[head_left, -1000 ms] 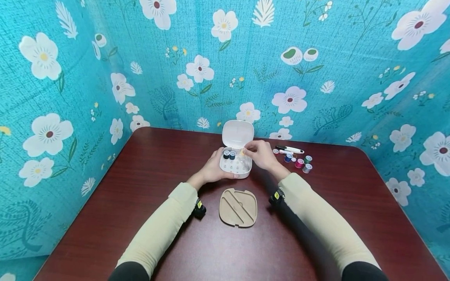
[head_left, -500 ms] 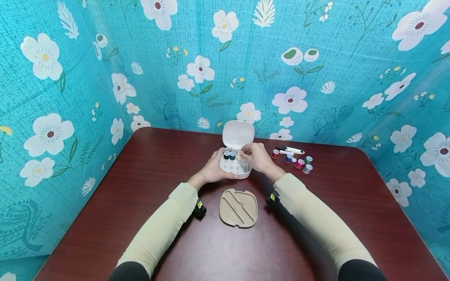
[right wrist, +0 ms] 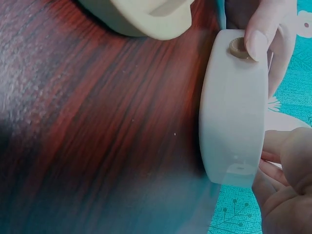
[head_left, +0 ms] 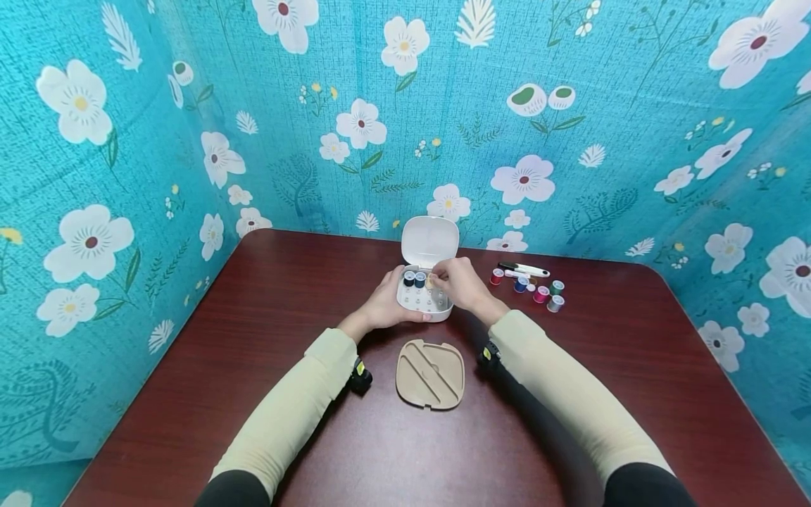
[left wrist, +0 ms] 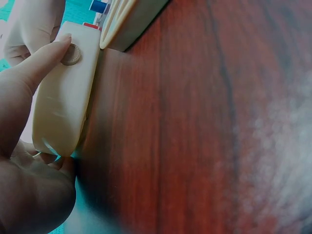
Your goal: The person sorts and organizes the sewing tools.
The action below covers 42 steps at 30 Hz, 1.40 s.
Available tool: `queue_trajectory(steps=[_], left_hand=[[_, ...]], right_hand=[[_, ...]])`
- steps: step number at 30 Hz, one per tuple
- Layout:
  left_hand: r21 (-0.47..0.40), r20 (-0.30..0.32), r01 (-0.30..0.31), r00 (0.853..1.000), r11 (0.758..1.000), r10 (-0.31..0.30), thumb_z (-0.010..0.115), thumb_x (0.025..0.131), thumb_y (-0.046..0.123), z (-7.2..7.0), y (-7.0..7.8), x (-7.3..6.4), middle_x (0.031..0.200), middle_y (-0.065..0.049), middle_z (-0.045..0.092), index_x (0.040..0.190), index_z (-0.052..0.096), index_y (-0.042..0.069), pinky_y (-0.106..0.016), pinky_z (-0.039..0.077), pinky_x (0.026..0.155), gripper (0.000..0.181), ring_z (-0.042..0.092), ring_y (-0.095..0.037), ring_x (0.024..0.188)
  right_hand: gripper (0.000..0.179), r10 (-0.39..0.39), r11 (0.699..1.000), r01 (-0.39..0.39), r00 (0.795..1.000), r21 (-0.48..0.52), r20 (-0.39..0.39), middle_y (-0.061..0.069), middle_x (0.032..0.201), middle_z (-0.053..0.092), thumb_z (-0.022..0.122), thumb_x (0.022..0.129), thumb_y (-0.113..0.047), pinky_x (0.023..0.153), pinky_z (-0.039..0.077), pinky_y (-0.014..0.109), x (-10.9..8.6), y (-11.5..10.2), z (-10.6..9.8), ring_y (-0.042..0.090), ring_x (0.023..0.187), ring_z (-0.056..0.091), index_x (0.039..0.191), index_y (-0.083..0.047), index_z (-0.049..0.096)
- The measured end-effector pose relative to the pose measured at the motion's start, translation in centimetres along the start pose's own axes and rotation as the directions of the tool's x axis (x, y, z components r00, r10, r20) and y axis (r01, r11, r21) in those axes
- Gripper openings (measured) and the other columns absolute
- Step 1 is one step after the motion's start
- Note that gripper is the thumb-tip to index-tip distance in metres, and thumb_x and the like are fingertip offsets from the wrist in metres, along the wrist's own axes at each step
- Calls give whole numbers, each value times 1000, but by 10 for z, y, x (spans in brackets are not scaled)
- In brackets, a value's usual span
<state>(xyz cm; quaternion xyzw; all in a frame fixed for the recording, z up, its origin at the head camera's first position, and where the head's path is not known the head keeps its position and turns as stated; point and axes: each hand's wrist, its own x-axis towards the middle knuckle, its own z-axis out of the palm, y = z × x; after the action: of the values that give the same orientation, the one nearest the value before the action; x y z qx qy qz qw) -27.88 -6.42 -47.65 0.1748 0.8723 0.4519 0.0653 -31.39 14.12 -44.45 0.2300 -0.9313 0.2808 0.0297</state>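
Cream sleeves [head_left: 286,412] adjoin black fabric [head_left: 236,489]; black wrist cameras [head_left: 362,384] bear yellow marks [head_left: 360,368].

Left hand [head_left: 384,304] grips open white box [head_left: 439,317] on table [head_left: 285,296]; right hand [head_left: 461,283] pinches yellow spool [head_left: 430,282] beside box's two dark spools [head_left: 420,281]. Tan tray [head_left: 429,374] in front, loose colored spools [head_left: 541,295] to right.
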Motion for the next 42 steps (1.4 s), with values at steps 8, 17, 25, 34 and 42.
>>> queue_trajectory(steps=[8, 17, 25, 34, 42], left_hand=[[2, 2, 3, 1000, 1000, -3, 96, 69, 37, 0, 0, 0, 146, -15, 40, 158, 23, 10, -44, 39, 110, 118, 44, -27, 129], [0, -4, -9, 1000, 1000, 9, 96, 69, 37, -2, 2, 1, 146, -15, 40, 158, 23, 10, -43, 39, 110, 118, 44, -27, 129], [1, -4, -7, 1000, 1000, 7, 96, 70, 37, -2, 3, 1, 146, -15, 40, 158, 23, 10, -43, 38, 111, 118, 44, -27, 130], [-11, -13, -12, 1000, 1000, 11, 97, 69, 36, -2, 3, 0, 145, -16, 40, 158, 24, 9, -44, 38, 111, 118, 44, -28, 130], [-33, -1, 10, 1000, 999, -10, 97, 69, 35, 0, 1, -2, 149, -15, 38, 159, 22, 10, -45, 38, 112, 120, 45, -28, 130]], right_hand=[[11, 16, 1000, -15, 1000, -15, 14, 11, 95, 76, 71, 97, -8, 80, 60, 39, 1, -2, 1, 22, 90, 73, 101, -1, 78], [11, 4, 999, -3, 1000, -36, 8, 11, 94, 76, 70, 97, -8, 78, 60, 39, 4, -2, -1, 22, 87, 72, 100, 0, 78], [12, 24, 998, -23, 999, -63, 29, 13, 96, 76, 71, 97, -8, 79, 60, 39, 7, -5, -2, 23, 88, 71, 102, -1, 79], [14, 47, 996, -44, 998, -73, 46, 13, 99, 75, 71, 97, -9, 82, 60, 40, 6, -8, 0, 24, 90, 70, 106, -1, 78], [12, 38, 997, -33, 997, -73, 64, 12, 96, 74, 70, 97, -8, 79, 60, 39, 3, -8, 2, 22, 86, 68, 104, -1, 77]])
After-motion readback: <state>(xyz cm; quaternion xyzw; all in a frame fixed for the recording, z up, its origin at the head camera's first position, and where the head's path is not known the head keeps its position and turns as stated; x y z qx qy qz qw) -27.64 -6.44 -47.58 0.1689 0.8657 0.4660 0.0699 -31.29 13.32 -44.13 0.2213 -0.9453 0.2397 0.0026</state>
